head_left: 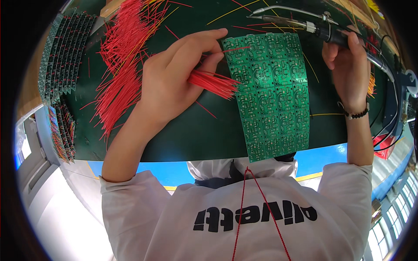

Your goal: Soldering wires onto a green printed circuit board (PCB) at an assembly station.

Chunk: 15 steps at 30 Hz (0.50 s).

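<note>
My left hand [167,76] is closed around a bundle of red wires [213,84], whose ends fan out toward the board. Between its thumb and forefinger, a single red wire [237,49] sticks out over the board's upper left corner. The green circuit board panel [272,98], a grid of repeated circuits with solder points, lies at the table's middle and reaches the near edge. In my right hand [350,76] is a soldering iron [320,31], its tip pointing left above the board's far edge. A thin metal tube [289,8] runs along the iron.
A large heap of red wires [119,56] covers the table's far left. Panels of small boards with red wires [65,54] stand in rows at the left edge. Loose yellow wires [226,15] lie behind the board. Black cables [394,113] hang at the right beside a blue-grey device.
</note>
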### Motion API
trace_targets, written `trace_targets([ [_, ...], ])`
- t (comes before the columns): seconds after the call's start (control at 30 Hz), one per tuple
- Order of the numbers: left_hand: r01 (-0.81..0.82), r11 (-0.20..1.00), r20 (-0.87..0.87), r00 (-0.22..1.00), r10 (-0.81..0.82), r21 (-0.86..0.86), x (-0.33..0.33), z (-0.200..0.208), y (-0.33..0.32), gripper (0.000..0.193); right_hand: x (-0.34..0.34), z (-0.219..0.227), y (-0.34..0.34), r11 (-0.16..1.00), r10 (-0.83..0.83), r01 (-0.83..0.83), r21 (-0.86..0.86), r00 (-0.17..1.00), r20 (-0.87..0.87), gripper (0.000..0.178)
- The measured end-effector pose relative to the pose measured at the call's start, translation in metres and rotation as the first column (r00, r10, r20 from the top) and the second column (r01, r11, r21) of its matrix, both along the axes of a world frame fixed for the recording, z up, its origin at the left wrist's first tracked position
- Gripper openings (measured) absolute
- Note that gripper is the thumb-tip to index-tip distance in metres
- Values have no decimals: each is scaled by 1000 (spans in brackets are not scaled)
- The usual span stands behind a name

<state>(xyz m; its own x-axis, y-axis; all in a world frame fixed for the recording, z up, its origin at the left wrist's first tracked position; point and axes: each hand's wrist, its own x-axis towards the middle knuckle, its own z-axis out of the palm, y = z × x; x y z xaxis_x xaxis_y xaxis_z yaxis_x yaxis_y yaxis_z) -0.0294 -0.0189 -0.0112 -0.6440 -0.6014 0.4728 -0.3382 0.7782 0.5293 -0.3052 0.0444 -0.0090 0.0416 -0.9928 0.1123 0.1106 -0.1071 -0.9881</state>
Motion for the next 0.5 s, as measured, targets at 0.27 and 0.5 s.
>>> trace_targets([
  [0.27,34,999,21,999,-34,-13,5,-5,-2,13,10,-1,4,986,-150,151,64,989,-15,31],
  [0.5,64,998,-1,998,-64,-27,5,-11,-5,13,25,4,6,936,-306,316,152,948,-87,28],
])
